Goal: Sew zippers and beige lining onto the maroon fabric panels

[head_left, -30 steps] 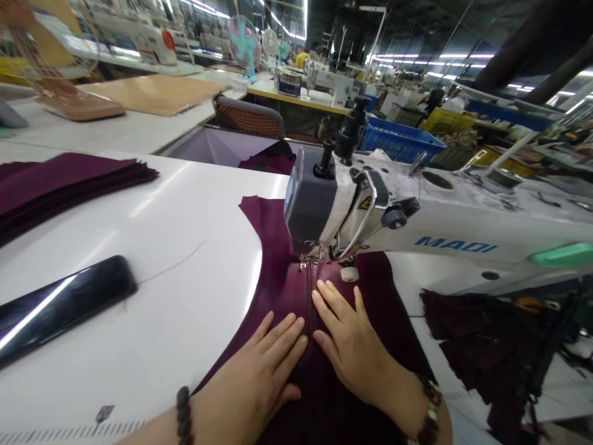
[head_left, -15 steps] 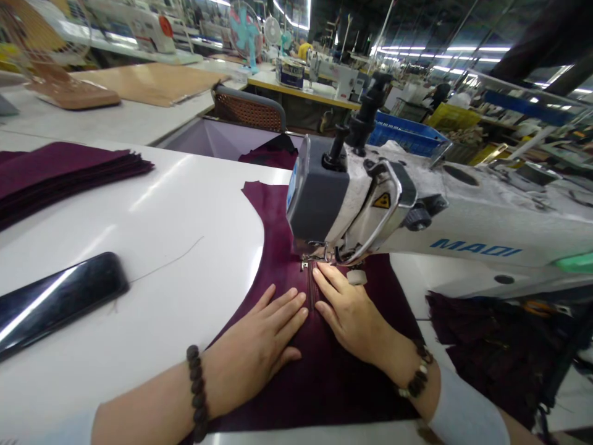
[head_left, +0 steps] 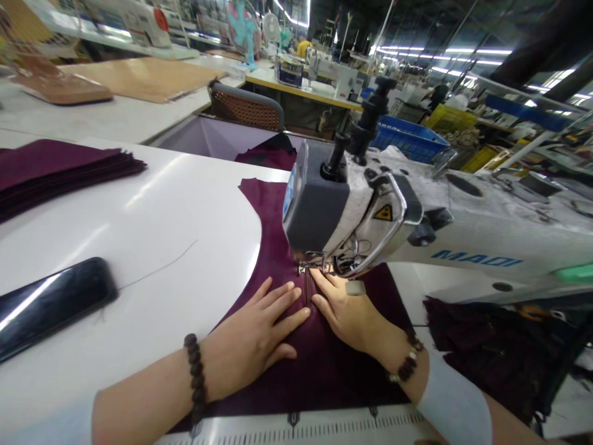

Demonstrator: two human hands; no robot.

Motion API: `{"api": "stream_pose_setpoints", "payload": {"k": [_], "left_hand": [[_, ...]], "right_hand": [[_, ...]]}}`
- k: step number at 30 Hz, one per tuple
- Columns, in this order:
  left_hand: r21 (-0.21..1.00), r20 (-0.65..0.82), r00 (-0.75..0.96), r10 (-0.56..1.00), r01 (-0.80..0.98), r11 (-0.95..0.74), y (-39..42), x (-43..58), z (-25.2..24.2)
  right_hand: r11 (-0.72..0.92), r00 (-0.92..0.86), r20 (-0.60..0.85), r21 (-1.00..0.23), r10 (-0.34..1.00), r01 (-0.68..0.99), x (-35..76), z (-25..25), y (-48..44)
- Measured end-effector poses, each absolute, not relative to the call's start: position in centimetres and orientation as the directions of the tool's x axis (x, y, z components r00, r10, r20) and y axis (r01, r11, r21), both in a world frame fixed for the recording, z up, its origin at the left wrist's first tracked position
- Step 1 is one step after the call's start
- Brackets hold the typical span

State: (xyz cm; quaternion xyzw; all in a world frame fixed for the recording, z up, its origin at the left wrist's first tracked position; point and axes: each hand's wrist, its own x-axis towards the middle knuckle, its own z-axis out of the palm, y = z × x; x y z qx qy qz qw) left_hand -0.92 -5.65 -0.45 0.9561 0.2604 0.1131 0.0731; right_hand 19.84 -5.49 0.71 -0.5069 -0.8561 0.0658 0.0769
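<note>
A maroon fabric panel (head_left: 296, 377) lies flat under the head of a sewing machine (head_left: 319, 191). Down its middle runs a narrow zipper (head_left: 307, 289), its upper end beneath the presser foot (head_left: 302, 268). My left hand (head_left: 259, 330) rests flat on the cloth to the left of the zipper, fingers stretched out and spread. On the zipper's right side my right hand (head_left: 345, 309) lies flat, its fingertips close to the presser foot. A white band circles one finger (head_left: 355, 287) of that hand. The needle itself is too small to make out.
A stack of maroon pieces (head_left: 60, 173) lies at the left, with a black phone (head_left: 55, 303) and a loose thread nearer me. Bunched dark cloth (head_left: 491, 352) sits at the right. A ruler strip (head_left: 333, 426) runs along the front edge. Beyond stands a chair (head_left: 248, 111).
The fabric has moved a little away from me under the machine, with both hands on it. More of the ruler strip shows at the front edge. The view has shifted slightly.
</note>
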Motion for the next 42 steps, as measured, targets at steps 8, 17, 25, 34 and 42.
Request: {"api": "stream_pose_setpoints", "payload": {"k": [8,17,25,34,42], "left_hand": [[0.180,0.154,0.850,0.503,0.476,-0.861,-5.1,-1.1,-0.3],[0.210,0.182,0.841,0.509,0.472,-0.856,-3.8,-1.1,-0.6],[0.239,0.148,0.848,0.509,0.468,-0.851,-1.9,-0.8,-0.4],[0.274,0.158,0.847,0.508,0.456,-0.847,-0.7,-0.7,-0.3],[0.279,0.174,0.842,0.511,0.455,-0.846,-0.6,-0.7,-0.3]], "right_hand": [[0.479,-0.475,0.071,-0.201,0.877,0.854,19.7,0.6,-5.1],[0.485,-0.477,0.094,-0.133,0.874,0.864,19.8,0.1,-4.1],[0.531,-0.532,-0.010,-0.038,0.847,0.847,19.9,0.6,-2.5],[0.536,-0.540,0.011,-0.144,0.841,0.832,20.7,-0.8,-0.8],[0.532,-0.549,-0.034,-0.205,0.835,0.822,21.2,-1.3,-0.7]]}}
